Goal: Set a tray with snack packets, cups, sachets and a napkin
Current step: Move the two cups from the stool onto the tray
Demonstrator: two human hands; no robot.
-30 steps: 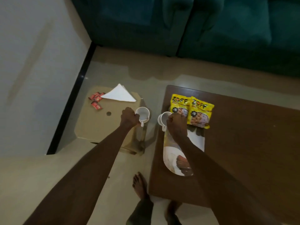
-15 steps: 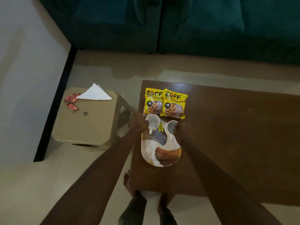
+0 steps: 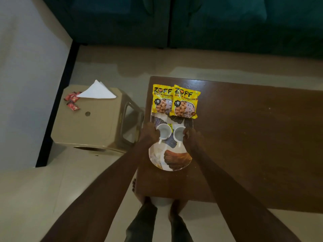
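Tray (image 3: 170, 165) first: it lies on the near left corner of the brown table (image 3: 253, 137), long way pointing from me toward the sofa (image 3: 192, 23), with its rounded near end bare. I judge it sits at this corner so I can reach across from the stool (image 3: 90, 126) on my left without stepping. Two yellow snack packets (image 3: 175, 102) lie flat and overlapping across the tray's far end, their top edges reaching onto the table beyond. Flat at the back, they leave the middle open for taller things.

My left hand (image 3: 148, 137) grips the left cup (image 3: 164, 133) by its outer side, and my right hand (image 3: 191, 139) grips the right cup (image 3: 179, 134) the same way. Both cups stand upright, mouths up, side by side in the middle of the tray, just nearer me than the packets, with handles pointing back toward me. My fingers are curled closed against each cup's wall, and each cup sits inboard of its hand, between my two hands. Whether the bases already rest on the tray I cannot tell.

On the stool, well apart from my hands, wait the folded white napkin (image 3: 97, 92) and, touching its left corner, the small red sachets (image 3: 72, 101). Those remain to be brought over, so I reckon the task is about halfway done.
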